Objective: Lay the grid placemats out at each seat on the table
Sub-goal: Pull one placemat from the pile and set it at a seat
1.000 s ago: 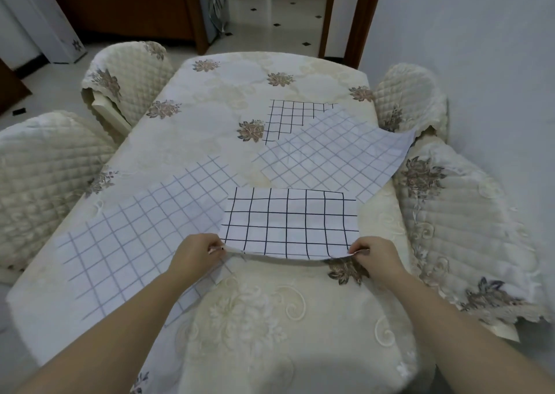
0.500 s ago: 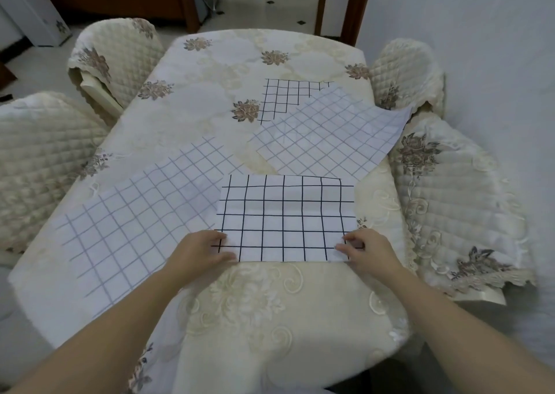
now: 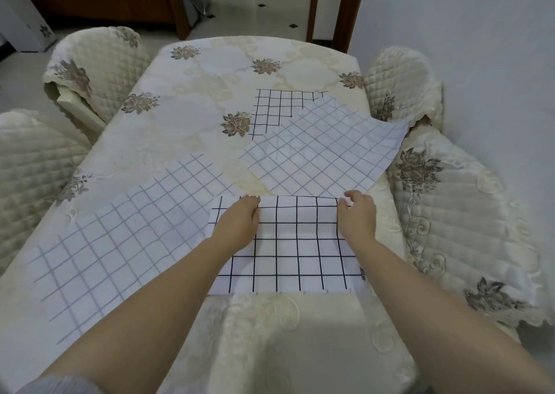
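A folded white placemat with a dark grid (image 3: 297, 252) lies flat at the near seat of the table (image 3: 210, 72). My left hand (image 3: 238, 225) and my right hand (image 3: 357, 216) are both at its far edge, fingers curled over that edge and holding it. A large pale-grid placemat (image 3: 120, 243) lies slanted on the left, partly under the folded one. Another pale-grid placemat (image 3: 324, 153) lies slanted at the right and overhangs the table edge. It covers part of a dark-grid placemat (image 3: 276, 108) farther back.
Quilted covered chairs stand at the far left (image 3: 96, 63), near left (image 3: 30, 159), far right (image 3: 402, 84) and near right (image 3: 468, 213). A white wall (image 3: 495, 63) runs close along the right side. A doorway opens beyond the table's far end.
The folded placemat went from lifted at its near edge to lying flat. Both hands moved from its near corners across it to its far edge.
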A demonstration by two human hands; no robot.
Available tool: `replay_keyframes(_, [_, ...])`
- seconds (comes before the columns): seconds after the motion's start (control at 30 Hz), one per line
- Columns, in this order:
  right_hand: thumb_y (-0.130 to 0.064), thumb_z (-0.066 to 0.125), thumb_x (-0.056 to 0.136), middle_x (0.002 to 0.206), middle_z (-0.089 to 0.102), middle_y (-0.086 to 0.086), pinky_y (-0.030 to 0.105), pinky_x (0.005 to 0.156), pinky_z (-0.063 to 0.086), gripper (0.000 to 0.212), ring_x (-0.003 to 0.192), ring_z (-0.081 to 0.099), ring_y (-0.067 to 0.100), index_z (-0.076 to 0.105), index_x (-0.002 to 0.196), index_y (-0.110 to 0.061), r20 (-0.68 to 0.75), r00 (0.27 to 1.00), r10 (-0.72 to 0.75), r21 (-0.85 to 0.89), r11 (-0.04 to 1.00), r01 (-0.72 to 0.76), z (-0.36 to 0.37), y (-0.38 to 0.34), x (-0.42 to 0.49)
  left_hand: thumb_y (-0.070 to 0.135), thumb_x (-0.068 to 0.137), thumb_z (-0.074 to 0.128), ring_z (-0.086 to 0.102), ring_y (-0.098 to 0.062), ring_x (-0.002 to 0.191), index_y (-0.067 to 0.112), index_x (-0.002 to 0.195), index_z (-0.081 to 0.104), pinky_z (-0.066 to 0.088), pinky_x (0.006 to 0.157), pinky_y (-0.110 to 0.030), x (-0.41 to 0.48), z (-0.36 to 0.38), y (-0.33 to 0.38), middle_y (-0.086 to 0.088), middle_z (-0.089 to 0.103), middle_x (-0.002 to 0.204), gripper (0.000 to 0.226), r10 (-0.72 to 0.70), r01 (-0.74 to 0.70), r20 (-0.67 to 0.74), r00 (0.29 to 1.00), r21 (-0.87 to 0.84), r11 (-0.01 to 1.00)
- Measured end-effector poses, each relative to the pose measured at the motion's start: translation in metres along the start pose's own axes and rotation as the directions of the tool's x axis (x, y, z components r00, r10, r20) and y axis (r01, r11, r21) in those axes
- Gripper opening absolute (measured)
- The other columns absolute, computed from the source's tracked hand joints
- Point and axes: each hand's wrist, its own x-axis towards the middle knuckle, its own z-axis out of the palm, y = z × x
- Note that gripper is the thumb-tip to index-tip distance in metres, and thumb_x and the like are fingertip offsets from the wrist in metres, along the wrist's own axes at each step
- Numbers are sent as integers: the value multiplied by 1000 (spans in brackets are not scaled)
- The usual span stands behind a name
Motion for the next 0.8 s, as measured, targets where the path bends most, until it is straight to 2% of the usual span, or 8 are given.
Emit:
replay_keyframes(0.1, [-24, 49, 95, 124, 56, 16, 30, 79, 37, 33, 112, 53, 32, 57, 121, -6, -4, 970, 245, 55, 968, -244, -3, 2, 36, 13, 102, 29, 19, -23, 148, 4, 139, 41, 21, 116, -31, 28, 10, -6, -9, 34, 154, 40, 12, -28, 120, 993, 131, 991])
replay_keyframes(0.2, [-28, 52, 94, 116, 63, 14, 29, 78, 38, 33, 108, 56, 31, 59, 117, -5, 102, 944, 314, 18, 948, -317, -2, 6, 62, 4, 99, 31, 14, -24, 148, 3, 146, 31, 16, 118, -33, 51, 17, -13, -9, 24, 158, 47, -3, -45, 189, 982, 254, 966])
replay_keyframes(0.27, [-31, 56, 91, 110, 66, 13, 30, 79, 41, 34, 106, 58, 31, 62, 110, -4, 156, 927, 342, 20, 937, -349, -1, 9, 76, -3, 94, 35, 31, -26, 141, 4, 137, 44, 26, 110, -32, 63, 21, -18, -8, 41, 148, 44, -20, -15, 157, 987, 218, 976])
replay_keyframes(0.37, [-34, 64, 86, 90, 67, 12, 34, 78, 47, 28, 91, 62, 31, 62, 85, -6, 190, 913, 362, 37, 926, -375, 0, 13, 89, 7, 96, 41, 54, -31, 110, 2, 107, 62, 41, 87, -35, 83, 23, -28, -10, 60, 112, 24, -41, 36, 42, 998, 123, 992])
replay_keyframes(0.47, [-29, 72, 79, 78, 65, 13, 40, 77, 53, 28, 77, 60, 27, 56, 66, -10, 237, 885, 400, 47, 905, -422, 4, 18, 99, 16, 94, 53, 56, -25, 107, 7, 110, 66, 43, 92, -32, 106, 16, -33, -7, 63, 113, 22, -77, 73, 79, 994, 54, 996])
replay_keyframes(0.57, [-22, 76, 75, 78, 69, 22, 40, 66, 53, 26, 65, 59, 28, 57, 68, -6, 284, 847, 449, 22, 880, -474, 5, 20, 107, 19, 88, 64, 58, -17, 97, 12, 98, 70, 44, 85, -27, 125, 8, -34, -2, 66, 104, 14, -114, 114, 196, 974, 10, 993])
replay_keyframes(0.67, [-19, 71, 82, 56, 56, 16, 24, 44, 40, 30, 44, 47, 22, 50, 66, -4, 361, 798, 483, -12, 858, -514, -3, 15, 106, 19, 85, 69, 58, -16, 95, 15, 89, 70, 42, 79, -24, 135, 5, -36, 1, 66, 99, 7, -120, 118, 288, 950, 26, 993])
replay_keyframes(0.8, [-20, 72, 84, 64, 60, 11, 29, 51, 48, 24, 50, 56, 20, 56, 79, -3, 430, 751, 502, -1, 831, -556, -9, 16, 107, 19, 82, 71, 59, -14, 90, 12, 88, 73, 44, 70, -19, 140, 6, -33, 1, 68, 94, 9, -101, 104, 346, 933, 9, 995])
